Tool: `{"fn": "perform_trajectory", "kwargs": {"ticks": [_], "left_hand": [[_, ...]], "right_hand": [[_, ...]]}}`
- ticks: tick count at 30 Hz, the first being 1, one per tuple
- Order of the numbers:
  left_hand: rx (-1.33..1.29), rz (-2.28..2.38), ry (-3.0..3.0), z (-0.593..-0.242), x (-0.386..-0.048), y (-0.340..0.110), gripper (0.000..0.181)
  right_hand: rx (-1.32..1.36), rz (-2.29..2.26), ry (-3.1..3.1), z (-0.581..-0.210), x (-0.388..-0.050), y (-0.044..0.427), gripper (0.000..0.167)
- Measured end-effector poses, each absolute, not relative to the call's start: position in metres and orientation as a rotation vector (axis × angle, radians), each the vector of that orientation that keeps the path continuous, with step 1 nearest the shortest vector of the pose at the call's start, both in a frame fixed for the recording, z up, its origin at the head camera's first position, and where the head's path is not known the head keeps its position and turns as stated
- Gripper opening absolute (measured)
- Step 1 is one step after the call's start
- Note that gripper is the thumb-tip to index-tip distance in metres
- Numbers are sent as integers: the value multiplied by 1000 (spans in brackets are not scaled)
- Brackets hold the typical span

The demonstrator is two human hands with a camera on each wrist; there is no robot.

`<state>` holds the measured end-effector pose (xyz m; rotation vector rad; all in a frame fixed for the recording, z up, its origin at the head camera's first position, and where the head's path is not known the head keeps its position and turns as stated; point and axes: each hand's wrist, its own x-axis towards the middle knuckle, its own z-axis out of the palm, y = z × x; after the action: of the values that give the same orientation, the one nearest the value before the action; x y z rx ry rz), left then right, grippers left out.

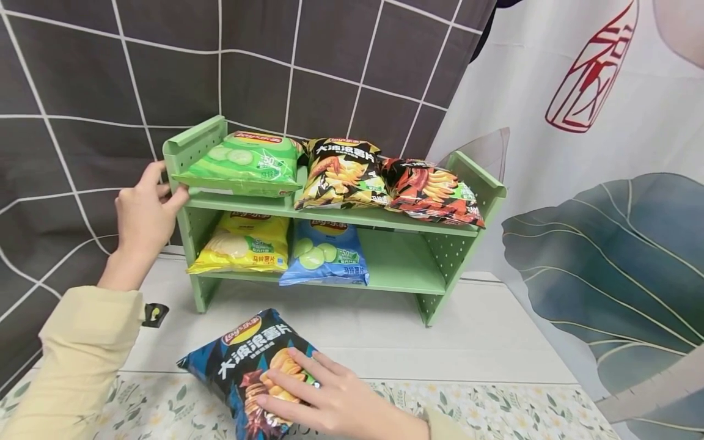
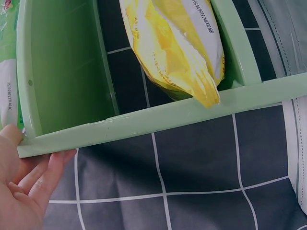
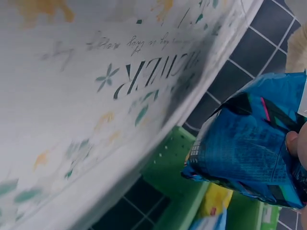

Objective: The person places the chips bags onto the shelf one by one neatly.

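Note:
My left hand (image 1: 144, 214) grips the left end of a green two-tier shelf (image 1: 407, 260). In the left wrist view the thumb lies on one side of the green panel (image 2: 91, 132) and the fingers on the other. My right hand (image 1: 335, 400) holds a dark blue chip bag (image 1: 242, 360) in front of the shelf, its fingers spread over the printed face. From the right wrist view, the thumb (image 3: 291, 143) presses the bag's blue back (image 3: 235, 153). The bag is tilted, apart from the shelf.
On the top tier lie a green chip bag (image 1: 247, 162), a black-and-gold one (image 1: 343, 174) and a red-and-black one (image 1: 434, 190). Below are a yellow bag (image 1: 247, 241) and a blue bag (image 1: 330, 253). A floral cloth (image 1: 467, 406) covers the table front; a small black object (image 1: 155, 315) lies left.

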<state>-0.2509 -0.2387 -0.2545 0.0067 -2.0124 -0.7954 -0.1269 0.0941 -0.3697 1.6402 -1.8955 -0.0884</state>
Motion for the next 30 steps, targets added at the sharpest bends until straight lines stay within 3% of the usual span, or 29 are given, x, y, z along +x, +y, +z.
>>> {"fn": "perform_trajectory", "kwargs": {"ticks": [3, 6, 15, 22, 30], "left_hand": [[10, -798, -2013, -254, -251, -239, 35], [16, -803, -2017, -255, -251, -239, 35], [18, -805, -2019, -255, -251, -239, 36], [34, -818, -2040, -254, -250, -239, 36], [39, -819, -2044, -254, -251, -239, 36]], "right_hand": [[1648, -35, -2003, -361, -116, 109, 62], [1639, -64, -1998, -353, -109, 120, 62], [1568, -54, -1760, -333, -109, 142, 47], [1375, -56, -1274, -311, -138, 147, 30], [1170, -26, -1416, -299, -144, 168, 28]]}}
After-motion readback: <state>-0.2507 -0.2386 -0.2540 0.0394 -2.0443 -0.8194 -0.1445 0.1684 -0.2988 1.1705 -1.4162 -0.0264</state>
